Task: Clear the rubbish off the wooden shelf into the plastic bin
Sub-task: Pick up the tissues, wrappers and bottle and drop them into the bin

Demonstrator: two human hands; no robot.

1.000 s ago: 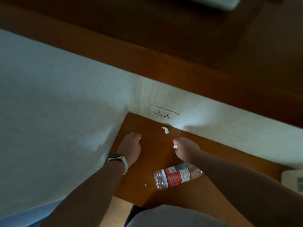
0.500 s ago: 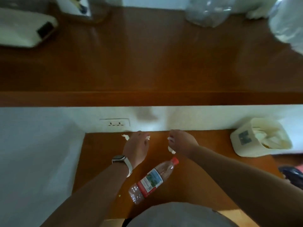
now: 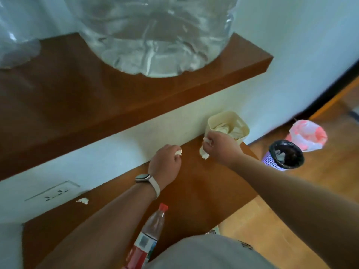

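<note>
My left hand (image 3: 165,165), with a watch on the wrist, rests on the lower wooden shelf (image 3: 204,191) and pinches a small white paper scrap (image 3: 178,153). My right hand (image 3: 221,147) is closed on white paper scraps (image 3: 204,153) that hang from its fingers, right beside a cream plastic bin (image 3: 240,125) stuffed with crumpled paper at the shelf's right end. Another white scrap (image 3: 83,200) lies near the wall socket. A clear plastic bottle (image 3: 150,232) with a red cap and red label lies on the shelf by my left forearm.
An upper wooden shelf (image 3: 136,98) carries a large clear water jug (image 3: 155,35). On the wooden floor to the right stand a lilac basket with a black liner (image 3: 285,158) and a pink-and-white plastic bag (image 3: 308,134). A wall socket (image 3: 52,191) sits at the left.
The view has swung right, bringing the floor baskets into sight. Both hands moved right along the shelf toward the cream bin, each holding paper scraps.
</note>
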